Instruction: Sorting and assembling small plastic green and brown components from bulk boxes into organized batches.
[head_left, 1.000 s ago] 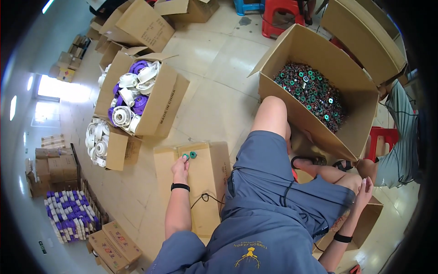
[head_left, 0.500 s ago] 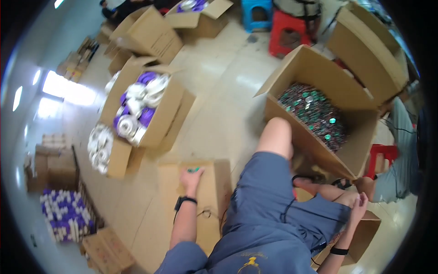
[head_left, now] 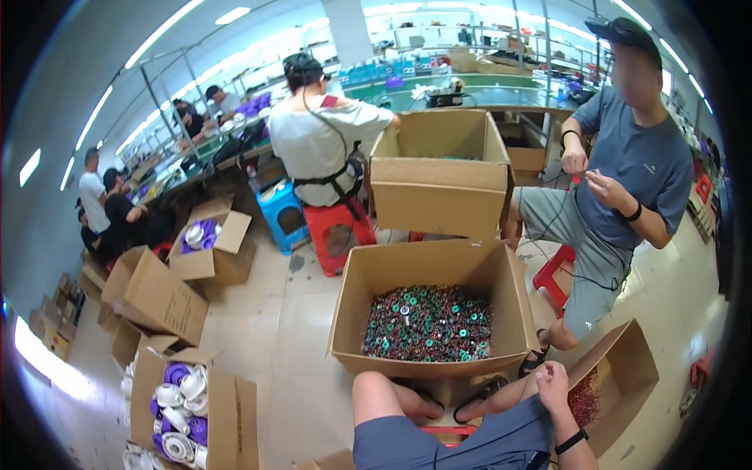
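Note:
My right hand (head_left: pixel 553 386) rests by my right knee with its fingers curled in; what they hold, if anything, is too small to make out. Beside it stands a tilted carton (head_left: pixel 630 376) with a heap of thin reddish wire bits (head_left: pixel 583 403). In front of my knees is a large open carton (head_left: pixel 431 265). Many small green ring-shaped parts with reddish wire (head_left: pixel 427 321) fill its bottom, and a silvery round piece (head_left: pixel 405 311) lies on top. My left hand is out of view.
Another open carton (head_left: pixel 439 192) stands beyond the large one. A co-worker (head_left: pixel 638 153) sits at right, hands together; another (head_left: pixel 321 141) sits on a red stool (head_left: pixel 337 235) beside a blue stool (head_left: pixel 280 211). Cartons of white and purple parts (head_left: pixel 180 407) stand at left.
My view has swung up and to the right. My left hand, earlier over a carton with a small green part, has left the picture. My right hand stays at my knee.

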A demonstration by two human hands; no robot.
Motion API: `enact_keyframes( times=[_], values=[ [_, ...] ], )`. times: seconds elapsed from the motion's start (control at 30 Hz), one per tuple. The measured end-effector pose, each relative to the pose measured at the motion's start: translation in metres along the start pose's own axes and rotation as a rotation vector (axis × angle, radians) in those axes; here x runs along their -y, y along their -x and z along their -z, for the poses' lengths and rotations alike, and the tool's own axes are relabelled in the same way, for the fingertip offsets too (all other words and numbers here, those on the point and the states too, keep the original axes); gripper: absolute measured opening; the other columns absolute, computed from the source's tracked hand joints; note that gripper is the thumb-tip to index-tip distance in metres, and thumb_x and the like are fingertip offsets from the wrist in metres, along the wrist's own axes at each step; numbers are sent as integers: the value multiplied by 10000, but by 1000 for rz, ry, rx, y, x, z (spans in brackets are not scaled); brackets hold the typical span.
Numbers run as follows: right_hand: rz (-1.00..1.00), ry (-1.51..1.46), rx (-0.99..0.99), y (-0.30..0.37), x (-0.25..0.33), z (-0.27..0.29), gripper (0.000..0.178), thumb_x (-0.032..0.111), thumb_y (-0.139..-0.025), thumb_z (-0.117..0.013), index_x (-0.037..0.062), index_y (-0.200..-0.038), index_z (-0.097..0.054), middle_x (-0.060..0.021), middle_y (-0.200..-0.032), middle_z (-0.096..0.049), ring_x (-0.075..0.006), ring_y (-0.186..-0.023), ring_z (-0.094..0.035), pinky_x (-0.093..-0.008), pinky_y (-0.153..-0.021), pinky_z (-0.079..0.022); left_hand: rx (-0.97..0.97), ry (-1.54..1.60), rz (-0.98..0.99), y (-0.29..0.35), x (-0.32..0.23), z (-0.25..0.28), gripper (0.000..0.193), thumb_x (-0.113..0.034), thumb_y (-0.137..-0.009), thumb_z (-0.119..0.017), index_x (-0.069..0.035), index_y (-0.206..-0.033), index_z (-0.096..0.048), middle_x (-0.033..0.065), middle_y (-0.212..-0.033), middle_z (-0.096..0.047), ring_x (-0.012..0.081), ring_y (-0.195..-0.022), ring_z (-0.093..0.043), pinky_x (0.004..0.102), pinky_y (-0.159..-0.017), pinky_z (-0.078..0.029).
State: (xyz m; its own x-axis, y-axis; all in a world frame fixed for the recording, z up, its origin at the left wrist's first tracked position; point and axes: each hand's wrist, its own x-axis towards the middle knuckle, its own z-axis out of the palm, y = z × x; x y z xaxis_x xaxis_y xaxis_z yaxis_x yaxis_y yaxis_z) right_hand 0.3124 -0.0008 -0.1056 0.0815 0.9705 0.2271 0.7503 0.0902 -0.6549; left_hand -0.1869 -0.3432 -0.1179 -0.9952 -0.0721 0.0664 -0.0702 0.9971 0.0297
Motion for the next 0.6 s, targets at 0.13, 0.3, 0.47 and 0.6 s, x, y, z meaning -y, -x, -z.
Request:
enact_keyframes(
  times=[0.13,0.3,0.47,0.6],
  values=[
    [-20,67,-17,4,-17,5,330,116,-742,-689,1,-1032,-580,-207,-1035,-584,-380,-1012,-562,-449,-906,-462,120,268,-356,-18,-46,52,494,-376,-923,-592,67,-1141,-597,224,-1083,-661,360,-1031,-607,432,-917,-473],
    [-143,249,315,12,-21,-4,401,337,-795,-627,-5,-998,-670,-278,-1017,-635,-422,-1029,-592,-504,-969,-439,581,749,-530,13,-156,172,362,-299,-955,-578,49,-984,-674,131,-848,-681,167,-749,-607,314,-717,-493],
    [-98,332,503,32,26,20,469,393,-848,-626,50,-1167,-604,-196,-1224,-565,-387,-1163,-524,-485,-967,-448,781,935,-762,45,-211,211,258,-181,-966,-579,41,-1056,-673,69,-856,-690,119,-772,-612,259,-688,-480],
    [-5,310,483,66,9,43,440,370,-843,-642,62,-1155,-614,-195,-1227,-561,-375,-1168,-526,-463,-969,-457,990,1239,-982,53,-248,192,252,-172,-960,-592,33,-1088,-664,49,-878,-689,120,-783,-604,254,-699,-476]
  ],
)
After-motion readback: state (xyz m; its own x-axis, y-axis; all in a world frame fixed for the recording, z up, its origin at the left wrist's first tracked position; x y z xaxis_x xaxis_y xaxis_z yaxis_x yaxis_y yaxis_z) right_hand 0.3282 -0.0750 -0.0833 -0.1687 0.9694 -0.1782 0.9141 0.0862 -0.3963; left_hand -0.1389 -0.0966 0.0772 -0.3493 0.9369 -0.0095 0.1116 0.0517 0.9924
